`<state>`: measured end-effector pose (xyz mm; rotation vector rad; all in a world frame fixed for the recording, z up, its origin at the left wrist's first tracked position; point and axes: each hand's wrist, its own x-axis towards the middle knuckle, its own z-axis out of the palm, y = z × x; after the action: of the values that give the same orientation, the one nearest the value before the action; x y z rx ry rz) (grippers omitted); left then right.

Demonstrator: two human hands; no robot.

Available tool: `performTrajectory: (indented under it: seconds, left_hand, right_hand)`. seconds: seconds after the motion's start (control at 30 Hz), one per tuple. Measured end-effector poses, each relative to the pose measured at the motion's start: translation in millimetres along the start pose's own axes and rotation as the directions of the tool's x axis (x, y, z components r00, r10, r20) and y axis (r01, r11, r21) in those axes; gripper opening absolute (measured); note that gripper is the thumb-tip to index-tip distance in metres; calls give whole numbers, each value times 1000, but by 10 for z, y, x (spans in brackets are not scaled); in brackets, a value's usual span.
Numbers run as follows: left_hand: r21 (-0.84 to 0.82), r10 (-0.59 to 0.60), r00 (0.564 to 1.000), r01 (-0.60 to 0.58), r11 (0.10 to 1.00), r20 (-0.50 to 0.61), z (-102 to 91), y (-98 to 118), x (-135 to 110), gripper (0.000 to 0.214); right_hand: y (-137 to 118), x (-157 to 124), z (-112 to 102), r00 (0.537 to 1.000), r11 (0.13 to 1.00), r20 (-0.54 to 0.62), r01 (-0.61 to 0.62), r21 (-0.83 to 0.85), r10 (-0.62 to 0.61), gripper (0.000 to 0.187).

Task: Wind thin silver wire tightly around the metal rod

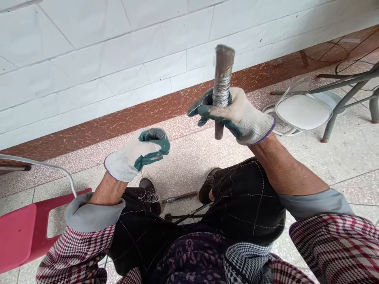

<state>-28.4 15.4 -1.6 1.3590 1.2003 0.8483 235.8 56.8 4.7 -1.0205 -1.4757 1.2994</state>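
Observation:
My right hand (241, 114), in a white glove with a green coated palm, grips a brown, worn rod (224, 65) held nearly upright. Silvery thin wire (221, 90) is wound in many turns round the rod's middle, just above my fingers. A fine strand leads off toward the fingertips of this hand. Lower and to the left, my left hand (142, 152) wears a matching glove, its fingers curled with the thumb closed against them. Thin wire shows at those fingertips. Below it, a loose coil of wire (150, 196) hangs or lies by my shoe; which one, I cannot tell.
Between my feet lies a metal bar (180, 197) on the speckled floor. A red plastic seat (17, 236) is at the lower left. On the right stand a grey-legged frame (337, 106) and a white round-topped item (304, 112). A white tiled wall (118, 59) rises ahead.

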Motion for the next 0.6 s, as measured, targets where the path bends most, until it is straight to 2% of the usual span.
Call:
performTrajectory:
  seconds: [0.1,0.13,0.23,0.33,0.5,0.6]
  left_hand:
    - [-69,-33,999,33,997,0,-63,-27,16,20]
    - [-48,-14,1000,14,999,-5,-74,-22,16,18]
    - [107,44,999,-42,993,-15,-63,37,-12,9]
    - [265,65,995,-44,963,-73,-12,92,-62,4]
    - [456,177,968,-78,886,-178,52,44,-95,19]
    - [459,184,965,-79,885,-188,87,34,-99,7]
  right_hand:
    - [-39,-15,2,999,996,26,-23,90,21,25]
    - [-31,-7,-3,999,994,18,-31,108,29,25]
    - [23,28,-25,999,979,-24,-43,201,49,29]
    - [63,39,-36,998,949,-13,-57,311,64,37]
    - [64,13,1,990,939,-19,-126,320,139,49]
    - [85,30,21,990,929,-21,-127,348,143,50]
